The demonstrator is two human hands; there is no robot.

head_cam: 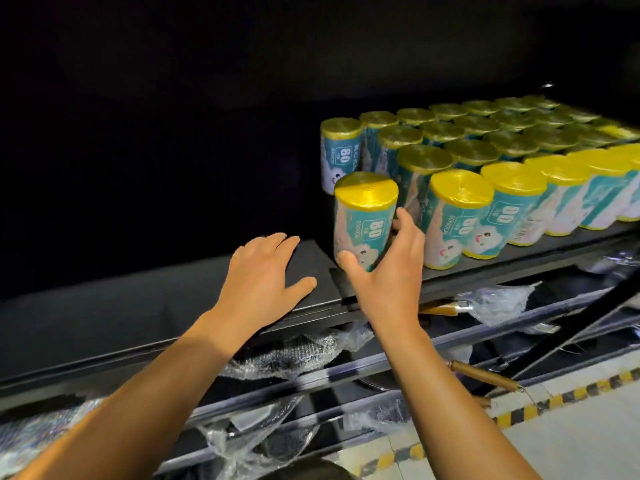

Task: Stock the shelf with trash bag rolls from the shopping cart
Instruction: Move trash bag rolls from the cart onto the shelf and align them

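Here the right hand (384, 271) has its thumb and fingers (407, 225) curled round an upright trash bag roll (363, 220) on the shelf (311, 265), just left of the front row (519, 199); the left hand (263, 271) rests spread beside it.

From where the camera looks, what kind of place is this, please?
Probably a shop aisle during restocking. Many identical trash bag rolls stand in rows on a dark shelf, plastic-wrapped goods lie on the shelves below, and the right hand holds one roll at the row's end.
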